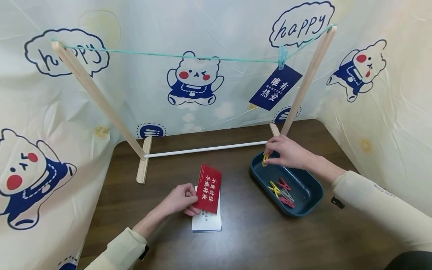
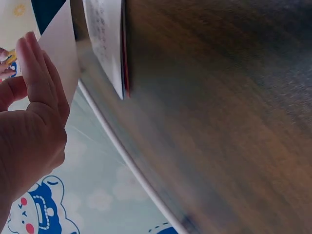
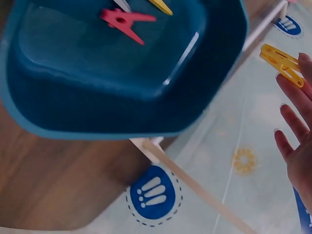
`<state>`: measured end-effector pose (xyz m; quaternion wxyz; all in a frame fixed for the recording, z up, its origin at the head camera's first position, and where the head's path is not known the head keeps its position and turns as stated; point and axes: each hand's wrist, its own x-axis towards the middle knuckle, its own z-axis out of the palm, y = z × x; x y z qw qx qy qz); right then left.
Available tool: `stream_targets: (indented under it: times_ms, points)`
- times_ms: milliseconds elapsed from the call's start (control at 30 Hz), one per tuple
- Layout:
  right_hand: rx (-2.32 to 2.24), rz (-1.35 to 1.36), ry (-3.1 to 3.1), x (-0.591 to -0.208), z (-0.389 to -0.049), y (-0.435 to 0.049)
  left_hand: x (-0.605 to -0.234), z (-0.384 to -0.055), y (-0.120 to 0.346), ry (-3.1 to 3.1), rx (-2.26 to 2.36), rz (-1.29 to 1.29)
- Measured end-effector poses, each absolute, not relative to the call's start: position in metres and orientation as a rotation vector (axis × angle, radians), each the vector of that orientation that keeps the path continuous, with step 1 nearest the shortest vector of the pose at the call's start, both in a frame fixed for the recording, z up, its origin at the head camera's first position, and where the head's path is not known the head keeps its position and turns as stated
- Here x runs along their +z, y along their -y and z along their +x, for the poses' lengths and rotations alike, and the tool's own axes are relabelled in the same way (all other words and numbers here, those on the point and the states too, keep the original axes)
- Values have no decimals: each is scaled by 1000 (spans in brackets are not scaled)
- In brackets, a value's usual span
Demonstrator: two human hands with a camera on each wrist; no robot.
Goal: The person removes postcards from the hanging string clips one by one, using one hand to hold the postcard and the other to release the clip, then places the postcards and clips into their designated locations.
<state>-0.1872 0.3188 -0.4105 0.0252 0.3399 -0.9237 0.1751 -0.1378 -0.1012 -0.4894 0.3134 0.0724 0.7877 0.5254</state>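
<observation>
My left hand [image 1: 182,200] pinches a red card [image 1: 208,188] with white characters by its lower left edge. The card is tilted above a stack of white cards [image 1: 206,222] on the table. In the left wrist view the card's pale back [image 2: 62,44] shows beside the fingers. My right hand [image 1: 288,152] pinches a yellow clothespin [image 3: 281,63] between thumb and fingertips, above the far left rim of a dark blue tray [image 1: 305,202]. Inside the tray lie several clothespins, among them a yellow one [image 1: 275,189] and a red one [image 3: 124,20].
A green string [image 1: 162,55] runs between two wooden posts [image 1: 101,101]. From its right part hangs a dark blue card [image 1: 275,87], held by a light blue clothespin [image 1: 282,58]. A white rod [image 1: 206,149] joins the posts' feet. A printed curtain [image 1: 141,90] stands behind.
</observation>
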Motion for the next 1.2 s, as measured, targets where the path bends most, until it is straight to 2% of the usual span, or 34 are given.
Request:
stream_targets:
  times_ms: [367,767,1200]
  points:
    - [435,1007,3067,-429,-182,-325,-505,-128,110,-2001,1280,173]
    - [292,1024,3410,-436,-179,-334,-515,-126,116,-2161,1069,322]
    - [287,641,3884,-445,-169,-341,-524,-125,119,-2137,1018,340]
